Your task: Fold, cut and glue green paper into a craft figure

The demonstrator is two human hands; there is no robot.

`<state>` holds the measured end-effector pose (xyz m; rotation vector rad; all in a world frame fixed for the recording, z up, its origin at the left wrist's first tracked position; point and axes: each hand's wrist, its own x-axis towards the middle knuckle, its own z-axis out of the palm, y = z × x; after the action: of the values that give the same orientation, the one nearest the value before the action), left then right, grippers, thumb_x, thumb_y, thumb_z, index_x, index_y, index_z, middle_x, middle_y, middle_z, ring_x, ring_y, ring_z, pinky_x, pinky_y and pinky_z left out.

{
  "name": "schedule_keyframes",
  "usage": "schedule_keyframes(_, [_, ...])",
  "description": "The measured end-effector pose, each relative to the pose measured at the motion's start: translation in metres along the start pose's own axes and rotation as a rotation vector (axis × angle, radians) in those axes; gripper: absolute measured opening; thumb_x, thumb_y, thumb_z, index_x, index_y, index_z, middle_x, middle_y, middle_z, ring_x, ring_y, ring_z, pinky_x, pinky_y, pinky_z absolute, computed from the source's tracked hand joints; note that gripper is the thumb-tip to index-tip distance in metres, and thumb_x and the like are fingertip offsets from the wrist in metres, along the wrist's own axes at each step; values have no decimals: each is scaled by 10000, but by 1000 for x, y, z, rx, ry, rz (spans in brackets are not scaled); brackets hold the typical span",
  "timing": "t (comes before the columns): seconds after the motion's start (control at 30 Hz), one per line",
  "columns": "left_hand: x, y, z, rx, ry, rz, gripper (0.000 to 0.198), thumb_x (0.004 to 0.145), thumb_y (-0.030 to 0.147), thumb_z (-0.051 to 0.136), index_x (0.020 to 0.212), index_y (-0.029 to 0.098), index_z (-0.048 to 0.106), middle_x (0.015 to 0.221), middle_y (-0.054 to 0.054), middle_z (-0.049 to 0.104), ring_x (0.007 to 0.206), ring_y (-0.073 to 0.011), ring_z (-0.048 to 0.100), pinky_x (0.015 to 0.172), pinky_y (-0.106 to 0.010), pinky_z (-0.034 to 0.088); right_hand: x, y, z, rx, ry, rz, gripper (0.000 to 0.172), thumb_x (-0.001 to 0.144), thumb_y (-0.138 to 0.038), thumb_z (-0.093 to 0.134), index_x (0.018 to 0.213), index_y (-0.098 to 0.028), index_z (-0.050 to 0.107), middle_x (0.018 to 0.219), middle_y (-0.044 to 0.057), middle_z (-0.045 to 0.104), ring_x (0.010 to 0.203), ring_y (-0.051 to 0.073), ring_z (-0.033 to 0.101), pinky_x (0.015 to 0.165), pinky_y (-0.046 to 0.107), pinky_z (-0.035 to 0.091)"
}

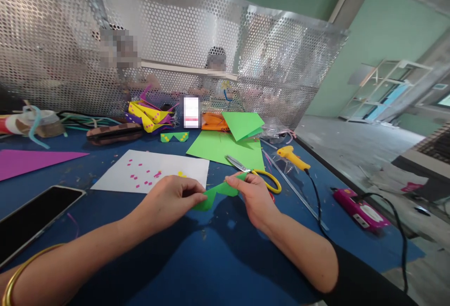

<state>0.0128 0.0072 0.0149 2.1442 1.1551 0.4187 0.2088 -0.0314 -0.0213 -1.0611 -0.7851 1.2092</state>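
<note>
A small green paper cutout (225, 189) with a notched edge is stretched between my two hands, above the blue table. My left hand (172, 193) pinches its left end between thumb and fingers. At the right end, my right hand (255, 193) grips it the same way. Just beyond my right hand lie scissors (269, 180) with yellow handles, their blades partly over green paper. A white sheet (116, 170) behind my left hand carries scattered pink squares and a few yellow bits. Farther back sits a similar green cutout (175, 136) with yellow dots.
Green sheets (225, 149) lie at the back centre. A yellow glue gun (293, 157) and a pink power strip (360, 210) with black cords are on the right. A phone (35, 217) and purple paper (31, 160) lie left. A perforated metal screen (176, 25) stands behind.
</note>
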Motion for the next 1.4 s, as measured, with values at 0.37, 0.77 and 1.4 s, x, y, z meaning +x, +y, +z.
schedule_keyframes(0.37, [5, -3, -1, -188, -3, -35, 433, 870, 507, 479, 651, 182, 663, 624, -23, 670, 645, -184, 623, 644, -289, 442, 5, -6, -4, 29, 74, 28, 231, 504, -339, 886, 608, -200, 733, 617, -2, 692, 620, 156, 594, 676, 322, 458])
schedule_keyframes(0.77, [6, 0, -10, -65, 31, -67, 257, 785, 391, 571, 642, 195, 654, 557, 17, 641, 534, -131, 548, 562, -262, 399, 7, -5, -7, 29, 80, 24, 271, 503, -364, 902, 615, -192, 726, 602, -11, 660, 624, 143, 554, 672, 314, 426])
schedule_keyframes(1.4, [12, -11, -14, -30, 88, 23, 337, 846, 470, 551, 705, 195, 687, 630, 14, 679, 637, -153, 614, 615, -254, 411, 12, -10, -11, 80, 111, -40, 334, 489, -360, 906, 590, -183, 642, 619, -17, 646, 608, 127, 542, 627, 278, 419])
